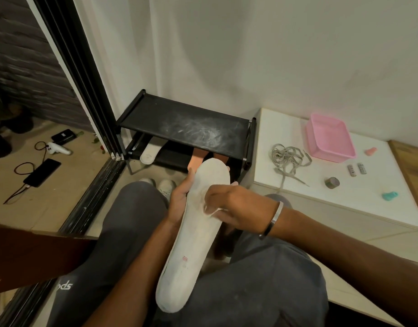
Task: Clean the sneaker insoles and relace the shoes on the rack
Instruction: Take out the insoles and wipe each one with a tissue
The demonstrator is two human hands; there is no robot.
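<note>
Long white foam insole, left hand gripping edge; right hand pinching cloth

Left hand holds a white insole; right hand presses a cloth on it.

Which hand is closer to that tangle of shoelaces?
Right. The right hand on the insole lies nearer the shoelaces; the left hand grips its far edge.

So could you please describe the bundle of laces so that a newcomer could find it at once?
Start at the white platform right of the black shoe rack. The bundle of laces lies near its left edge, beside the pink basket. It is the only tangled grey heap; the other things there are small and solid.
</note>
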